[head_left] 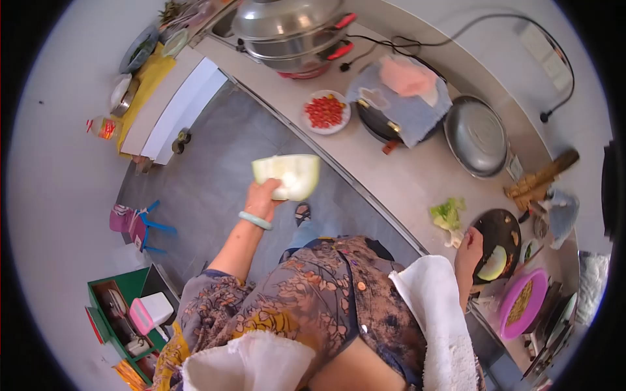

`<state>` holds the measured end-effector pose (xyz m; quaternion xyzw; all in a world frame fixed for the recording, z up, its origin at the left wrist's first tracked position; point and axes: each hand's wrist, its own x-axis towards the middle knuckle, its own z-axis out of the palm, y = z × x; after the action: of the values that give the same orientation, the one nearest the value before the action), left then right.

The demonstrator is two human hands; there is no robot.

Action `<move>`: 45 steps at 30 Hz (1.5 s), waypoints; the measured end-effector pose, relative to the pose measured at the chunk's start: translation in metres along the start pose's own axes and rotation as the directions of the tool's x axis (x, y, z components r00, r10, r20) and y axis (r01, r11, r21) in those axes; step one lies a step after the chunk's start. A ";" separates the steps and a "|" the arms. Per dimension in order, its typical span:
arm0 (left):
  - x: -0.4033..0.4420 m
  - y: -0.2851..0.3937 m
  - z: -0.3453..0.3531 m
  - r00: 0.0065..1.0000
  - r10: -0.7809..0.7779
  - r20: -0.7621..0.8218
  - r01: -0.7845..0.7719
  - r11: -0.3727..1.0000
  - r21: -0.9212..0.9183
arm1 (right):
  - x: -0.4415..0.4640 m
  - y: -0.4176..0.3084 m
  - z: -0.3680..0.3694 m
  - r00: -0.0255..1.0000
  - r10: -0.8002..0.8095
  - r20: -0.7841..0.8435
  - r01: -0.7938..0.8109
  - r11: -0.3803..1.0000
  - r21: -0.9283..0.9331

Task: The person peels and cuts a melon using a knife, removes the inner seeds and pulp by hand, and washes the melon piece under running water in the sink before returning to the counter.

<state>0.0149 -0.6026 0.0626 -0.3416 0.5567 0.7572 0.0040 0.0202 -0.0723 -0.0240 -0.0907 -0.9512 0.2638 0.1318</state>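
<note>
My left hand [264, 194], with a pale green bangle at the wrist, is raised over the floor at the left. It grips a thick cut piece of winter melon [297, 174] with white flesh and a thin green rind. At the counter on the right, my right hand [469, 251] is by the near edge of a dark round cutting board [493, 225]. Its fingers are curled together; what they hold, if anything, is hidden. A melon slice [493, 263] lies on the board beside this hand. Leafy lettuce [447, 214] lies just beyond the hand on the counter.
Along the counter [398, 176] stand a steel steamer [287, 32], a plate of chopped red peppers [326, 112], a cloth-covered pan [398, 98] and an upturned metal bowl [476, 137]. A pink basin [523, 303] is at the right. A small stool [139, 228] stands at the left.
</note>
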 end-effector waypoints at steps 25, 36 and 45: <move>0.290 0.228 -0.398 0.902 0.062 -0.428 -0.281 0.836 -0.471 | 0.136 -0.681 0.430 0.562 -0.335 0.756 -0.577 0.496 0.648; 0.421 0.312 -0.540 0.844 0.007 -0.537 -0.240 0.899 -0.366 | 0.292 -0.839 0.608 0.645 -0.046 0.763 -0.758 0.092 0.646; 0.667 0.474 -0.454 0.990 0.137 -0.017 -0.138 0.981 -0.138 | 0.453 -0.870 0.676 0.742 0.251 0.622 -0.659 0.095 0.746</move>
<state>-0.4470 -1.4166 0.0466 -0.3046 0.5250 0.7913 -0.0742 -0.7013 -1.0205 -0.0334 -0.2423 -0.5221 0.8119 -0.0979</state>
